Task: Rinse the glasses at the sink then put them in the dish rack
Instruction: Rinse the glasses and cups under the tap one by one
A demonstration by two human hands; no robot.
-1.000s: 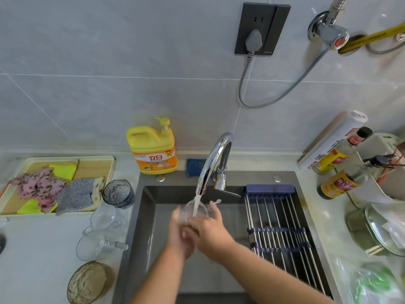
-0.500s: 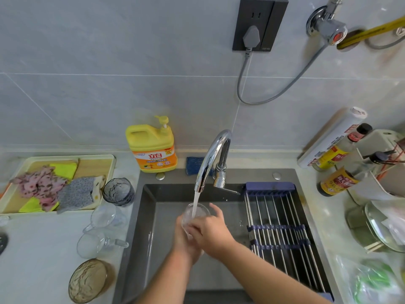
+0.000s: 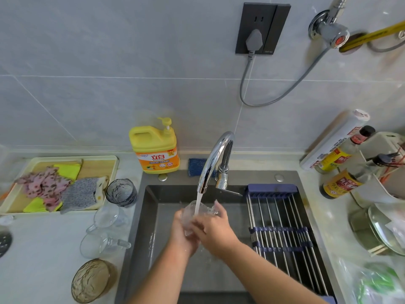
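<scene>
A clear glass is held under the running tap over the dark sink. My left hand wraps it from below and behind, and my right hand grips its right side, fingers at the rim. Water streams into the glass. On the counter to the left stand a grey-blue textured glass, two clear handled glasses lying on their sides, and a brownish textured glass. The roll-up dish rack spans the sink's right half and holds nothing.
A yellow detergent bottle and a blue sponge sit behind the sink. A tray with cloths lies at the left. Sauce bottles, a foil roll and a pot lid crowd the right counter.
Both hands have kept the glass under the stream, shifting it slightly and turning it. My right fingers now reach higher along the rim. Nothing else has moved.
</scene>
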